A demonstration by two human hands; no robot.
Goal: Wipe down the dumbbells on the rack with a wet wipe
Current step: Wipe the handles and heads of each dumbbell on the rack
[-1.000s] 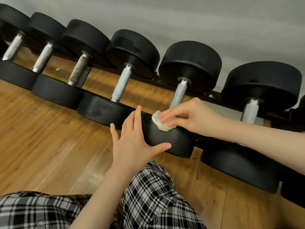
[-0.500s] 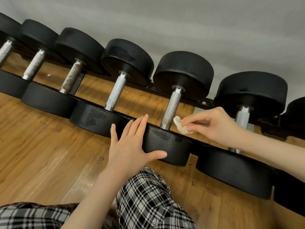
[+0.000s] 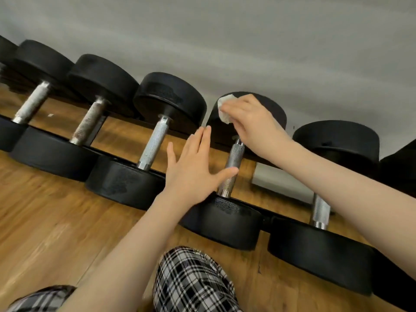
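Observation:
Several black dumbbells with knurled steel handles lie side by side on a low rack. My right hand [image 3: 252, 122] presses a crumpled white wet wipe [image 3: 224, 109] against the far head [image 3: 273, 109] of the dumbbell in front of me. Its handle [image 3: 234, 167] runs down to the near head [image 3: 227, 221]. My left hand [image 3: 193, 170] is flat and spread with fingers apart, its thumb touching that handle, and holds nothing.
A neighbouring dumbbell [image 3: 155, 140] lies to the left and another [image 3: 319, 210] to the right. A grey wall [image 3: 225, 41] stands behind the rack. Wooden floor [image 3: 45, 221] spreads to the near left. My knee in plaid trousers [image 3: 193, 280] is below.
My right hand has carried the wipe from the near head up past the handle to the far head. My left hand has lifted off the near head and moved up beside the handle.

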